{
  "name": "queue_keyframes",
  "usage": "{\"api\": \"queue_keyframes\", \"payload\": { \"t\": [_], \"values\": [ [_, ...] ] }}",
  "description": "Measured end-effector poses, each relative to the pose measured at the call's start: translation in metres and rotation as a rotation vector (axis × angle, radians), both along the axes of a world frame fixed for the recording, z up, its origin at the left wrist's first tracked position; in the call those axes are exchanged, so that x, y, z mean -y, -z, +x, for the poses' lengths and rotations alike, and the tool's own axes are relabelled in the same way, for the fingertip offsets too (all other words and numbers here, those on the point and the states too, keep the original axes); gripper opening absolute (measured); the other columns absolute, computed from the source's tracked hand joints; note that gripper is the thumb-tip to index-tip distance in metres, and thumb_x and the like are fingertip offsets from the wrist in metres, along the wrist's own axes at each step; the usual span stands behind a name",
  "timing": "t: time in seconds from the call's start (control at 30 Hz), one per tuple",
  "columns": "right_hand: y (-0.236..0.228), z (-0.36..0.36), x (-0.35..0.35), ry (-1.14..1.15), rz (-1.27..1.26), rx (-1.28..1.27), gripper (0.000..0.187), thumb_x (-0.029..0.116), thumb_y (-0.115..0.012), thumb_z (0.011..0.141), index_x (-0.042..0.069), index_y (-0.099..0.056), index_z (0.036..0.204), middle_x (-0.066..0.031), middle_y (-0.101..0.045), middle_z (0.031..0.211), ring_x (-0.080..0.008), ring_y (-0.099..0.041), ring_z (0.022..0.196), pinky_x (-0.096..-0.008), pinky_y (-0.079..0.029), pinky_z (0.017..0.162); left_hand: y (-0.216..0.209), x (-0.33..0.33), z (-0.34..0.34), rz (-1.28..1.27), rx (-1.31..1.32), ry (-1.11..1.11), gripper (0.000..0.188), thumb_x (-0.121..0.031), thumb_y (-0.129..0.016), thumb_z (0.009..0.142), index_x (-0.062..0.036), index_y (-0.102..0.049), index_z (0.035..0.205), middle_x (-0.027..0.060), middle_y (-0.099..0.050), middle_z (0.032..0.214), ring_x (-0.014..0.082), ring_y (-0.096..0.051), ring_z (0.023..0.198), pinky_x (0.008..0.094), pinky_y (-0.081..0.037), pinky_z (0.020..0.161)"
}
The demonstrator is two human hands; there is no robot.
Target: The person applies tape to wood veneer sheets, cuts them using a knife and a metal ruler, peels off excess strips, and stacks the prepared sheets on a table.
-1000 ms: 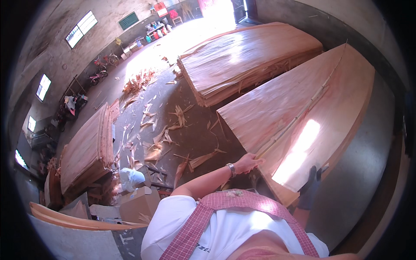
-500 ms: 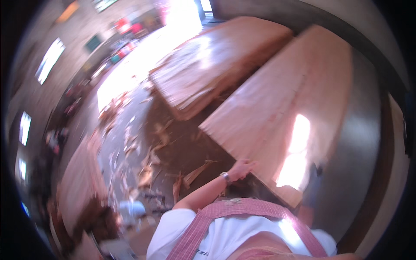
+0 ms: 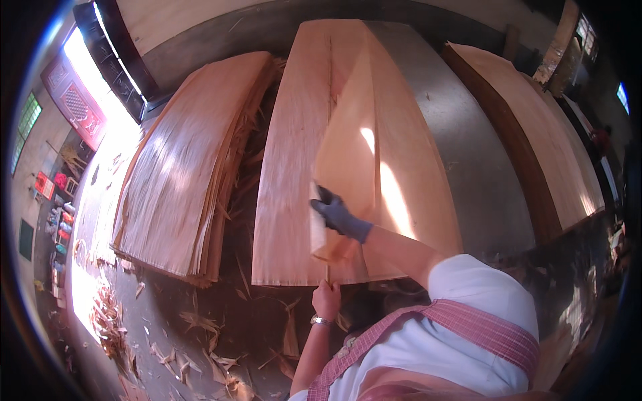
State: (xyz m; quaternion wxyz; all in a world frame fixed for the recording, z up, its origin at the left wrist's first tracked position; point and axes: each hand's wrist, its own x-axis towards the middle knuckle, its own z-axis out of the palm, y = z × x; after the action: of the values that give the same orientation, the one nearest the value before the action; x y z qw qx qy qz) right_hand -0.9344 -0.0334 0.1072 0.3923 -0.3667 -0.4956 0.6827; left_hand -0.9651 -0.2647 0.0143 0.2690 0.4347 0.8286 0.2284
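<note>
A broad, thin sheet of wood veneer (image 3: 284,207) lies in front of me, with a loose pale flap (image 3: 349,150) raised and folded across its middle. My right hand (image 3: 340,215), in a dark grey-blue glove, reaches in from the right and is closed on the flap's curled left edge. Below it, at the near edge, my bare left hand (image 3: 326,301) wears a wristwatch. Its fingers are wrapped round a thin, pale, upright strip (image 3: 327,273). Whether that strip belongs to the veneer or is a separate stick, I cannot tell.
A thick veneer stack (image 3: 177,160) with ragged edges stands to the left. On the right are a smooth grey surface (image 3: 468,140) and another veneer pile (image 3: 528,120). Torn scraps (image 3: 110,311) litter the floor. A bright doorway opens at the far left.
My view has swung round to face the sheets. My gloved right hand has come over from the right onto the veneer, where a flap is now lifted. My left hand stays at the near edge.
</note>
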Motion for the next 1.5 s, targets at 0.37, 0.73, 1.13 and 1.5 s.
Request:
{"api": "queue_keyframes", "payload": {
  "t": [0.37, 0.73, 1.13, 1.5],
  "values": [
    [-0.094, -0.078, 0.083, -0.102, 0.041, -0.115, 0.057, 0.018, -0.064, 0.095, 0.007, -0.04, 0.145, 0.0028, -0.054, 0.076, -0.0037, -0.041, 0.048, -0.023, -0.036, 0.041, 0.036, 0.001, 0.007, 0.422, 0.578, -0.202, 0.069, -0.024, -0.081, 0.077, -0.0069, -0.041, 0.131, 0.0081, -0.059, 0.093, 0.0126, -0.056, 0.062, 0.0267, -0.046, 0.052],
    [0.099, 0.171, 0.082, 0.162, 0.192, 0.693, 0.026, 0.031, -0.06, 0.097, 0.007, -0.065, 0.103, 0.0, -0.063, 0.078, -0.0072, -0.057, 0.066, -0.0231, -0.046, 0.053, 0.008, -0.036, 0.032, 0.157, 0.236, -0.05, 0.073, -0.044, -0.08, 0.075, 0.0033, -0.052, 0.122, 0.0228, -0.063, 0.106, 0.0388, -0.061, 0.098, 0.0432, -0.048, 0.088],
    [0.028, 0.069, 0.096, -0.145, -0.334, 0.297, 0.037, 0.043, -0.071, 0.087, 0.008, -0.064, 0.098, 0.0025, -0.054, 0.065, -0.0086, -0.044, 0.047, -0.0262, -0.035, 0.042, -0.059, -0.017, -0.015, 0.113, 0.948, -0.216, 0.029, -0.023, -0.058, 0.096, -0.0027, -0.054, 0.116, 0.0045, -0.061, 0.077, 0.0118, -0.058, 0.053, 0.027, -0.046, 0.045],
    [-0.016, 0.037, 0.11, 0.082, -0.267, 0.153, 0.031, 0.038, -0.075, 0.085, 0.01, -0.063, 0.09, 0.0047, -0.05, 0.06, -0.0072, -0.042, 0.043, -0.0253, -0.031, 0.038, -0.032, 0.001, -0.139, 0.081, -0.442, -0.053, 0.087, -0.02, -0.074, 0.075, -0.015, -0.03, 0.15, 0.0173, -0.036, 0.152, 0.0321, -0.029, 0.144, 0.0571, -0.018, 0.115]
  ]
}}
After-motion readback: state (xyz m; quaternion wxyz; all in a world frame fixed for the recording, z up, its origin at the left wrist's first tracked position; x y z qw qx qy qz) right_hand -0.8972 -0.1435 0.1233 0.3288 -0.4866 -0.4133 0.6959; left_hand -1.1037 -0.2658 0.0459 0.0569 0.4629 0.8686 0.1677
